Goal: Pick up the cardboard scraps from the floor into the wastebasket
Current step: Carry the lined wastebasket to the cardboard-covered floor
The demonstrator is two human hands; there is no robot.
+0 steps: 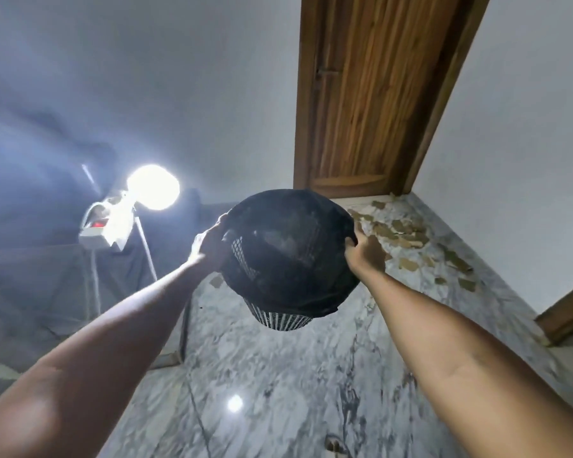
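I hold a white mesh wastebasket (286, 256) lined with a black bag in the air in front of me, above the marble floor. My left hand (212, 246) grips its rim on the left side and my right hand (366, 251) grips the rim on the right. The bag's dark inside faces me. Several brown cardboard scraps (401, 238) lie scattered on the floor beyond the basket, near the wooden door. One more scrap (216, 281) lies on the floor just left of the basket, below my left wrist.
A closed wooden door (368, 94) stands ahead in the corner, with white walls on both sides. A bright lamp on a stand (153, 186) shines at the left, in front of dark cloth. Another wooden frame (566, 312) juts in at the right edge.
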